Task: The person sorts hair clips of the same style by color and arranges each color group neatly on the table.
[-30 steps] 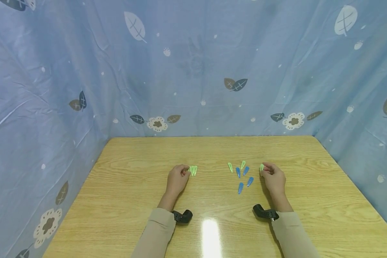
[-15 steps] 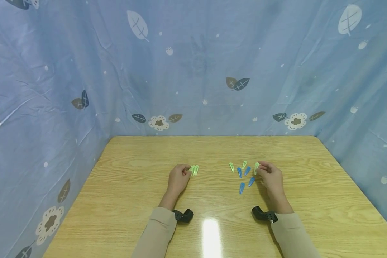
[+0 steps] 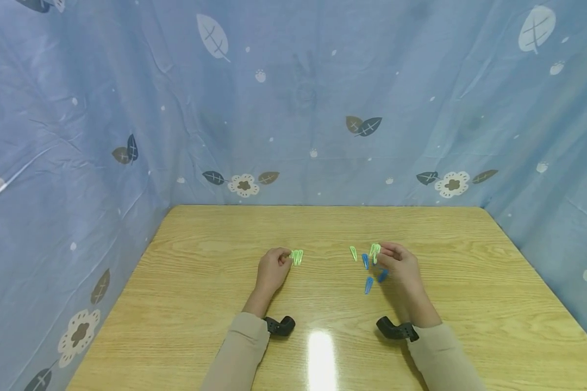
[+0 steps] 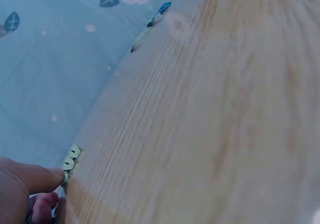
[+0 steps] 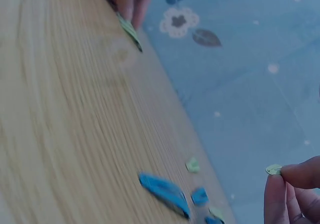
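Note:
My left hand (image 3: 273, 270) rests on the table at the left of a short row of green snap hair clips (image 3: 300, 257). Its thumb and fingertip pinch the nearest clip, partly covered by them; in the left wrist view the green clips (image 4: 74, 152) beside the thumb stand side by side. My right hand (image 3: 402, 266) pinches another green hair clip (image 5: 273, 170) between thumb and fingertips, raised above the table. In the head view that clip overlaps a green clip and a blue clip lying below. A lone green clip (image 3: 354, 253) lies to the left of these.
Several blue hair clips are scattered near my right hand, among them one blue clip (image 3: 365, 262) and a lower blue clip (image 3: 369, 285). The wooden table (image 3: 215, 233) meets a blue patterned curtain (image 3: 293, 108) at the back and sides. Black wrist cameras sit on both wrists.
My right hand has moved left with its green hair clip, from right of the scattered clips to over them. My left hand has stayed at the row.

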`<state>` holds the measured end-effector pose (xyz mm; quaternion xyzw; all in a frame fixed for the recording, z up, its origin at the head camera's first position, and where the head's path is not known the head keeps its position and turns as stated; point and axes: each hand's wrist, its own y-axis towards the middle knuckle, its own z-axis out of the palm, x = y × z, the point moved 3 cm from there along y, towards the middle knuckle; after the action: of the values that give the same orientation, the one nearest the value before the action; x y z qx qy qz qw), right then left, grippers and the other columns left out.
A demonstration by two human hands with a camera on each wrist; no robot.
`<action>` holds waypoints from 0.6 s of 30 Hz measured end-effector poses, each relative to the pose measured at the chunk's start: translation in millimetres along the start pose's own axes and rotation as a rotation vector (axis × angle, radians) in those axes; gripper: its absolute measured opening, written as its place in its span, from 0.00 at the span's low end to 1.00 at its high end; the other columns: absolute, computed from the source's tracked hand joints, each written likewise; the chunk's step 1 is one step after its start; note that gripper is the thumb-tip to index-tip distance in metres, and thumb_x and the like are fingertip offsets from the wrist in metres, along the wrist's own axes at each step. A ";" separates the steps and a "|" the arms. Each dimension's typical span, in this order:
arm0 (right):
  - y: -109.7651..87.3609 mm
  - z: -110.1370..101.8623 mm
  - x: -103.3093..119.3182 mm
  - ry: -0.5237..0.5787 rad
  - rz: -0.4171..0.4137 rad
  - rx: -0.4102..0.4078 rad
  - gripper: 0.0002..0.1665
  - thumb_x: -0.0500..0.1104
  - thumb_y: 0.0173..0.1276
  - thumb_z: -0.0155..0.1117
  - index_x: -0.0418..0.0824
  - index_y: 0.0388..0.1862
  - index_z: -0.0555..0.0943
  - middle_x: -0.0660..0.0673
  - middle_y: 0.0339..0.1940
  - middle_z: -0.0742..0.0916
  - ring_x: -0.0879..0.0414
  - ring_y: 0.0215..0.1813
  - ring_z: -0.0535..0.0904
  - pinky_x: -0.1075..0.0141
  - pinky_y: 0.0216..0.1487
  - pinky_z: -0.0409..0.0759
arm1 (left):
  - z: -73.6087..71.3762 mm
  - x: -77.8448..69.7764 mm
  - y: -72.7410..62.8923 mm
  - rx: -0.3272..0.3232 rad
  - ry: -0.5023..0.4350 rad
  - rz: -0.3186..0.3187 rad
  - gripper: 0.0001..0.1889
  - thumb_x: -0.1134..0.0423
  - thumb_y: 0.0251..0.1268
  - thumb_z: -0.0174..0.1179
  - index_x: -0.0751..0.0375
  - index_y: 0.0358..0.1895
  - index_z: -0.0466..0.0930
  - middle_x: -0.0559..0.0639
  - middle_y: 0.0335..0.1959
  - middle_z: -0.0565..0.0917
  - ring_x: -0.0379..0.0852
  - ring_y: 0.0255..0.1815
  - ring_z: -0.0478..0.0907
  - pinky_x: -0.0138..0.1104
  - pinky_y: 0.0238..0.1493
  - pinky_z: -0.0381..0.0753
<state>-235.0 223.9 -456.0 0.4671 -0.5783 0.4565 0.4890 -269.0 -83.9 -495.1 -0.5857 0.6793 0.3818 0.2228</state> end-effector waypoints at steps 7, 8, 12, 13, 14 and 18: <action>-1.0 30.8 5.9 0.011 -0.028 0.097 0.22 0.32 0.68 0.57 0.26 0.60 0.70 0.47 0.40 0.77 0.62 0.39 0.78 0.71 0.47 0.79 | -0.7 -0.8 -0.8 -0.007 0.000 0.004 0.08 0.68 0.60 0.64 0.65 0.42 0.84 0.48 0.28 0.76 0.41 0.28 0.70 0.32 0.30 0.71; -0.7 35.7 5.9 0.015 -0.025 0.106 0.22 0.31 0.68 0.56 0.26 0.60 0.70 0.47 0.40 0.77 0.61 0.39 0.78 0.70 0.47 0.79 | -0.6 -0.5 -1.0 -0.005 -0.001 0.000 0.08 0.68 0.60 0.64 0.65 0.42 0.84 0.47 0.28 0.76 0.40 0.28 0.70 0.31 0.30 0.71; 0.4 54.0 4.7 0.007 -0.022 0.130 0.21 0.31 0.67 0.57 0.27 0.58 0.72 0.46 0.40 0.78 0.60 0.41 0.77 0.70 0.48 0.78 | 0.2 0.7 -2.2 0.003 -0.004 -0.006 0.09 0.68 0.60 0.64 0.65 0.43 0.84 0.47 0.27 0.75 0.40 0.28 0.69 0.31 0.29 0.71; 0.4 58.7 4.3 0.006 -0.028 0.138 0.20 0.31 0.67 0.57 0.27 0.58 0.72 0.45 0.40 0.78 0.59 0.41 0.77 0.70 0.48 0.78 | 0.4 1.0 -2.3 0.004 -0.004 -0.006 0.09 0.68 0.60 0.64 0.65 0.43 0.84 0.47 0.27 0.75 0.40 0.28 0.69 0.31 0.29 0.71; 0.4 63.3 3.9 0.001 -0.034 0.145 0.20 0.31 0.67 0.57 0.27 0.57 0.72 0.44 0.41 0.78 0.59 0.41 0.77 0.70 0.48 0.78 | 0.7 1.0 -2.2 0.004 -0.003 -0.007 0.09 0.68 0.60 0.64 0.65 0.43 0.84 0.47 0.27 0.75 0.40 0.28 0.70 0.31 0.29 0.72; 0.7 81.3 0.5 -0.029 -0.050 0.170 0.20 0.32 0.66 0.58 0.27 0.56 0.74 0.42 0.42 0.79 0.57 0.42 0.77 0.70 0.46 0.78 | 1.1 0.3 -0.8 0.001 0.002 -0.008 0.09 0.67 0.60 0.64 0.65 0.43 0.84 0.47 0.27 0.75 0.40 0.27 0.70 0.31 0.29 0.71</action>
<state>-247.0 144.0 -464.1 0.5278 -0.5326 0.4847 0.4504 -268.4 -83.2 -496.3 -0.5886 0.6774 0.3800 0.2241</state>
